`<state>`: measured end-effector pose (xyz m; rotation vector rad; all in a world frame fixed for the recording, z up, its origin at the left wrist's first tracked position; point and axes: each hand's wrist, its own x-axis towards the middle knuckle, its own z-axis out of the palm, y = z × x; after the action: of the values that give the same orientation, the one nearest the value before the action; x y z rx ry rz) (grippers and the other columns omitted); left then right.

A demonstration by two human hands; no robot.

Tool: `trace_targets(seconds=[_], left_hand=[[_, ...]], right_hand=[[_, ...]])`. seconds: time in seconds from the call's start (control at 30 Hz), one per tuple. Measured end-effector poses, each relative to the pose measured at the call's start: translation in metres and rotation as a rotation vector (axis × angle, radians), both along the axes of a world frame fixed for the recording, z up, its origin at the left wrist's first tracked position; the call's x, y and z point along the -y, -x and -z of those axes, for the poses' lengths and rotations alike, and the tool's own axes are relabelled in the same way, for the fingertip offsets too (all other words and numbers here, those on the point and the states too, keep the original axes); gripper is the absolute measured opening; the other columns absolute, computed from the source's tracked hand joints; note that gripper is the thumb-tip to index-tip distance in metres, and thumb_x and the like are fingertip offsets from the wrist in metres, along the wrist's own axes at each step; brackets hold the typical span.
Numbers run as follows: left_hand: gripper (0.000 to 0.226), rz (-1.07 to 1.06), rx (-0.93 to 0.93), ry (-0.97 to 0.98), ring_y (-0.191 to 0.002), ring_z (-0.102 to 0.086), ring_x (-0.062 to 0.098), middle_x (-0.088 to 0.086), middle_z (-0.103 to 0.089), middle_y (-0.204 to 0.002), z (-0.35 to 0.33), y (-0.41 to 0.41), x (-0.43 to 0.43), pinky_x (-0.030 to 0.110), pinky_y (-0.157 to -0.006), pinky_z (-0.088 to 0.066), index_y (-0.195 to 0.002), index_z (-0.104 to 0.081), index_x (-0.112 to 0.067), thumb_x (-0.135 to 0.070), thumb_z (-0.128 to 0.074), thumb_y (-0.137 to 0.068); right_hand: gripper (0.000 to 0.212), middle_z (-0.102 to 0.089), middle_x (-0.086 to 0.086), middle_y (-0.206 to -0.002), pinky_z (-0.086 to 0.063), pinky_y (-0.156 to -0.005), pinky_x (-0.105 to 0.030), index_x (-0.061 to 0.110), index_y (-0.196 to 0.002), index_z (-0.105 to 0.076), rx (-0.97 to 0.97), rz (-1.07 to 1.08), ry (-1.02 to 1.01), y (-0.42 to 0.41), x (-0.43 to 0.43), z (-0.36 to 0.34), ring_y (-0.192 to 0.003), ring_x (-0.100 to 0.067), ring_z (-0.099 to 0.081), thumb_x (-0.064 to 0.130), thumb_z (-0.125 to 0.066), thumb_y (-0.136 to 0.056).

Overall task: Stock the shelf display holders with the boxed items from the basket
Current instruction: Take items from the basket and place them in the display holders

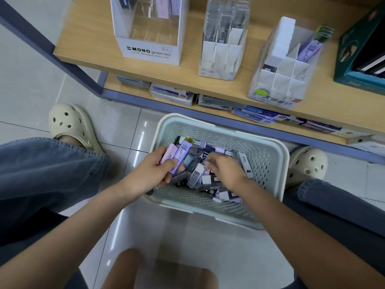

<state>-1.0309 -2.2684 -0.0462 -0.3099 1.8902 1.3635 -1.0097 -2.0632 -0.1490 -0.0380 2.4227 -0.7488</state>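
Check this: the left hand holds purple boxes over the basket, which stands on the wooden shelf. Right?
No: the head view shows the basket standing on the tiled floor, not the wooden shelf. The left hand does hold purple boxes over it.

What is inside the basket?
A loose pile of small boxes, lilac, grey and white. The left hand grips a few lilac boxes; the right hand reaches in. Whatever lies under the hands and pile is hidden.

Basket before shelf, boxes inside
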Motion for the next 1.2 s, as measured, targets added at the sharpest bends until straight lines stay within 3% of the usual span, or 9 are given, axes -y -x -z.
trace_targets(seconds=[0.13,0.23,0.37,0.5,0.63,0.77,0.87,1.0,1.2], left_hand=[[0.017,-0.010,-0.017,0.006,-0.040,-0.043,0.009,0.005,-0.067,-0.084,-0.009,-0.007,0.002,0.017,-0.038,-0.032,-0.109,-0.051,-0.007,-0.003,-0.040,-0.096],[0.018,-0.066,-0.020,-0.005,-0.040,-0.041,0.010,0.003,-0.064,-0.078,-0.020,-0.014,0.002,0.018,-0.037,-0.031,-0.103,-0.049,-0.013,-0.001,-0.039,-0.094],[0.014,-0.117,-0.055,0.003,-0.036,-0.038,0.007,0.010,-0.062,-0.082,-0.041,-0.019,0.004,0.017,-0.037,-0.031,-0.107,-0.044,-0.009,-0.003,-0.037,-0.096],[0.010,-0.120,-0.148,0.029,-0.034,-0.035,0.007,0.013,-0.064,-0.086,-0.061,-0.019,0.009,0.017,-0.036,-0.030,-0.103,-0.043,-0.009,-0.004,-0.037,-0.096],[0.010,-0.170,-0.253,-0.002,-0.032,-0.038,0.005,0.012,-0.062,-0.082,-0.086,-0.018,0.004,0.017,-0.035,-0.029,-0.094,-0.042,-0.011,-0.004,-0.037,-0.096],[0.012,-0.200,-0.336,-0.043,-0.041,-0.037,0.010,0.001,-0.061,-0.072,-0.115,-0.018,-0.003,0.017,-0.037,-0.030,-0.090,-0.044,-0.014,-0.006,-0.037,-0.097],[0.010,-0.179,-0.380,-0.075,-0.045,-0.034,0.011,0.004,-0.062,-0.081,-0.139,-0.016,-0.005,0.017,-0.038,-0.029,-0.098,-0.044,-0.013,-0.006,-0.037,-0.096],[0.015,-0.142,-0.488,-0.083,-0.048,-0.036,0.013,0.006,-0.064,-0.084,-0.175,-0.005,-0.003,0.022,-0.042,-0.030,-0.092,-0.043,-0.021,-0.008,-0.037,-0.096],[0.016,-0.087,-0.615,-0.076,-0.050,-0.041,0.014,-0.002,-0.065,-0.083,-0.211,0.027,0.001,0.025,-0.048,-0.035,-0.106,-0.043,-0.022,-0.011,-0.037,-0.096]], right_hand=[[0.011,-0.069,-0.004,-0.087,-0.051,-0.063,-0.031,0.023,-0.094,-0.041,-0.098,0.012,0.097,0.014,0.002,-0.039,-0.073,-0.021,-0.066,0.033,-0.044,-0.099],[0.019,-0.057,0.008,-0.070,-0.046,-0.056,-0.026,0.017,-0.096,-0.051,-0.105,0.045,0.206,0.023,0.005,-0.075,-0.056,-0.008,-0.054,0.035,-0.045,-0.098],[0.029,-0.057,0.010,-0.079,-0.041,-0.070,-0.031,0.016,-0.101,-0.057,-0.114,0.000,0.246,0.028,0.009,-0.125,-0.072,-0.007,-0.053,0.038,-0.038,-0.099],[0.036,-0.054,0.004,-0.111,-0.033,-0.080,-0.019,0.013,-0.126,-0.052,-0.129,-0.078,0.186,0.025,0.011,-0.168,-0.097,-0.008,-0.048,0.027,-0.028,-0.103],[0.030,-0.054,0.011,-0.095,-0.039,-0.068,-0.015,0.015,-0.127,-0.050,-0.229,-0.048,0.232,0.021,0.015,-0.208,-0.077,0.006,-0.049,0.025,-0.040,-0.100],[0.015,-0.061,-0.003,-0.092,-0.048,-0.061,-0.018,0.019,-0.108,-0.054,-0.295,0.138,0.422,0.012,0.021,-0.244,-0.066,-0.005,-0.060,0.023,-0.054,-0.094],[0.016,-0.062,0.004,-0.092,-0.050,-0.066,-0.020,0.019,-0.105,-0.059,-0.356,0.198,0.419,0.004,0.020,-0.266,-0.069,-0.003,-0.061,0.024,-0.062,-0.089],[0.018,-0.065,0.015,-0.089,-0.046,-0.069,-0.006,0.026,-0.090,-0.061,-0.449,0.257,0.404,-0.001,0.013,-0.287,-0.074,0.010,-0.060,0.021,-0.074,-0.079],[0.011,-0.069,0.002,-0.085,-0.054,-0.069,-0.019,0.022,-0.088,-0.062,-0.473,0.327,0.443,0.015,0.007,-0.296,-0.068,-0.002,-0.062,0.011,-0.066,-0.086]])
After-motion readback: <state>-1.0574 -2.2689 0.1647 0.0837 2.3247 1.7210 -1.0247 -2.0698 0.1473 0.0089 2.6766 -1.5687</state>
